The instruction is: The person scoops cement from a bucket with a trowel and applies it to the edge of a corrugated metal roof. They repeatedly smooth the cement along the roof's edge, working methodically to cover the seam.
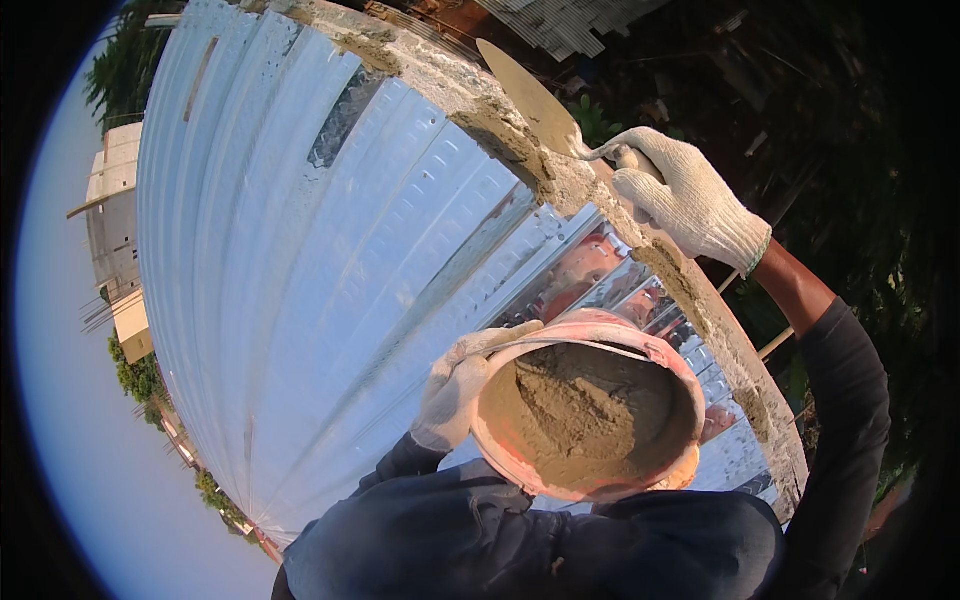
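My right hand (690, 190), in a white knit glove, is closed round the handle of a trowel (532, 100). The trowel's broad blade, coated in grey-brown mortar, lies along the top of a rough wall edge (425, 75). With my gloved left hand (455, 385) I grip the rim of an orange-pink bucket (690, 360) on its left side. The bucket tilts toward me above my knees, and wet mortar (590, 415) fills much of it. Its wire handle runs across the far rim. Whether something below supports the bucket is hidden.
Shiny corrugated metal roofing (330, 230) spreads to the left and meets the mortared wall edge. Beyond the wall, at right, the ground drops into shade with plants (595, 120) and grey sheets (575, 22). A concrete building (115, 215) stands far left.
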Demonstrator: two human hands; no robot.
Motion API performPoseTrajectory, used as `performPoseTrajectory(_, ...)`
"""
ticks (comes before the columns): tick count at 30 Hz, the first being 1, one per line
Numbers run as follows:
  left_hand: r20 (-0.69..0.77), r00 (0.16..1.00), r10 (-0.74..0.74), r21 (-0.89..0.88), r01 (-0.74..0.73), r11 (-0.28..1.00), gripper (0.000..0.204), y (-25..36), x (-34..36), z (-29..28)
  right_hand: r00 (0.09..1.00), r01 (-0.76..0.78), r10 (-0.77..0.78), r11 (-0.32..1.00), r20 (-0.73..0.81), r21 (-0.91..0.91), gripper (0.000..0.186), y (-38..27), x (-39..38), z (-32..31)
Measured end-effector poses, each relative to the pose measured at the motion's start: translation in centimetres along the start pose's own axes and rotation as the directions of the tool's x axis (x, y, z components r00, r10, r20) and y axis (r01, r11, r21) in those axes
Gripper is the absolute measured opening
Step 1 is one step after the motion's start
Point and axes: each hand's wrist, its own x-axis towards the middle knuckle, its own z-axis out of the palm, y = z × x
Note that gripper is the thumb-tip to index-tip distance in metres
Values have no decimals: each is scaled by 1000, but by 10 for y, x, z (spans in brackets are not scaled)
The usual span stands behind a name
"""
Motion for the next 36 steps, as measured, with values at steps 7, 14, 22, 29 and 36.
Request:
performPoseTrajectory(7,0,998,-59,-112,59,992,47,2,5,-2,959,-201,192,979,209,23,53,-7,47,7)
performPoseTrajectory(14,-22,993,-113,-84,111,990,49,3,5,-2,974,13,67,937,215,-348,63,-14,89,31)
performPoseTrajectory(22,55,962,268,137,-273,952,65,-12,23,-39,951,47,68,932,300,-360,56,-38,88,25)
performPoseTrajectory(29,-117,604,788,901,-269,340,51,53,108,-112,939,14,98,947,329,-322,58,-30,52,17)
performPoseTrajectory(36,41,629,777,985,107,-138,55,40,148,-157,948,26,64,961,313,-275,56,-14,18,12)
